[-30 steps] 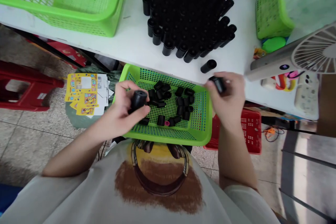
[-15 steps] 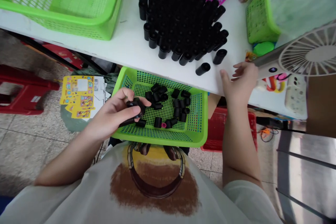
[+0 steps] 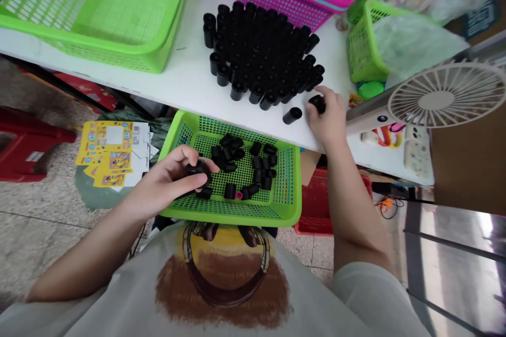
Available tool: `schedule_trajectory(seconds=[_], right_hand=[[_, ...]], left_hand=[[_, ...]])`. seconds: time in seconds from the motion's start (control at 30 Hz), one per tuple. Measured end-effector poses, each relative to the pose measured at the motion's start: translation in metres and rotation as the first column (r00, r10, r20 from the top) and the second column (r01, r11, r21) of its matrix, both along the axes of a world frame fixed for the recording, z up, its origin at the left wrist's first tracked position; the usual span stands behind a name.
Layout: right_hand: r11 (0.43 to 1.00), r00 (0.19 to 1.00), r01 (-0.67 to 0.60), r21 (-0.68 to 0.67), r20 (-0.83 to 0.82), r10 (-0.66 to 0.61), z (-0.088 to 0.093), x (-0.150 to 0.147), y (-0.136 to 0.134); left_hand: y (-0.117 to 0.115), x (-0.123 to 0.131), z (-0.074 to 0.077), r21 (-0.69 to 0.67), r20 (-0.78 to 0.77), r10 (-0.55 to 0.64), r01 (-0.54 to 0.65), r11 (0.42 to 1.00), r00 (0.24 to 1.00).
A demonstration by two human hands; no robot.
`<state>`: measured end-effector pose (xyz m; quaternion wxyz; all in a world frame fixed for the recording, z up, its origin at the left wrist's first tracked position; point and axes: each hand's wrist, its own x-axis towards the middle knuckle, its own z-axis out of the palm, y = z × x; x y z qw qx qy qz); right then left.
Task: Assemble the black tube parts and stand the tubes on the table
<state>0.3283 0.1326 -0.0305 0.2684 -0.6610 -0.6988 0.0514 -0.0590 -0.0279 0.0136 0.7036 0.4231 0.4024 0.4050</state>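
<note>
My left hand (image 3: 168,184) is closed around a small dark black piece (image 3: 197,169), over the left side of a green basket (image 3: 233,218) in front of my lap. Short black cylinders (image 3: 267,183) lie scattered inside that basket, one with a pink end (image 3: 239,196). On the white table, my right hand (image 3: 331,118) grips a black tube (image 3: 318,103) between thumb and fingers. A single black tube (image 3: 292,115) stands just left of that hand. Behind it a dense cluster of upright black tubes (image 3: 256,58) fills the middle of the table.
A large green basket (image 3: 158,47) sits at the table's left, and stacked pink and blue baskets (image 3: 284,5) are behind the tubes. At right are a white fan (image 3: 435,100) and another green basket (image 3: 366,63). Yellow printed cards (image 3: 105,147) lie below the table's left side.
My right hand has moved left, and its fingers have closed on the black tube near the cluster. My left hand keeps its hold. The whole view has shifted slightly.
</note>
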Motion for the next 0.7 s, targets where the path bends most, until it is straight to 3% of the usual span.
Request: schedule_trajectory(seconds=[0.13, 0.3, 0.37, 0.47, 0.53, 0.57, 0.6, 0.63, 0.7], right_hand=[[0.992, 0.990, 0.057, 0.117, -0.131, -0.041, -0.010, 0.000, -0.015], [0.992, 0.980, 0.113, 0.057, -0.173, -0.102, -0.022, 0.006, -0.022], [0.994, 0.981, 0.082, 0.074, -0.180, -0.068, -0.017, 0.006, -0.028], [0.970, 0.986, 0.057, 0.238, -0.168, -0.017, 0.001, -0.007, -0.052], [0.949, 0.988, -0.040, 0.312, -0.130, 0.085, 0.010, -0.024, -0.078], [0.946, 0.969, -0.209, 0.247, -0.077, 0.235, 0.012, -0.034, -0.093], [0.894, 0.896, -0.440, 0.084, -0.020, 0.443, 0.011, -0.045, -0.107], [0.777, 0.781, -0.621, -0.103, 0.011, 0.625, 0.008, -0.056, -0.120], [0.523, 0.554, -0.752, -0.401, 0.044, 0.831, -0.005, -0.075, -0.141]], left_hand=[[0.000, -0.002, -0.002, -0.056, 0.009, 0.020, -0.020, 0.998, 1.000], [0.001, 0.004, -0.003, -0.168, 0.052, 0.116, -0.106, 0.980, 0.992], [0.000, 0.008, -0.004, -0.199, 0.069, 0.155, -0.138, 0.970, 0.986], [-0.002, 0.012, -0.008, -0.230, 0.111, 0.182, -0.153, 0.961, 0.977], [-0.003, 0.013, -0.011, -0.198, 0.112, 0.151, -0.127, 0.972, 0.982], [-0.004, 0.013, -0.013, -0.174, 0.098, 0.128, -0.109, 0.979, 0.987], [-0.004, 0.012, -0.015, -0.151, 0.082, 0.105, -0.092, 0.984, 0.991], [-0.004, 0.012, -0.015, -0.135, 0.068, 0.090, -0.080, 0.988, 0.994], [-0.003, 0.012, -0.016, -0.122, 0.062, 0.077, -0.069, 0.990, 0.995]])
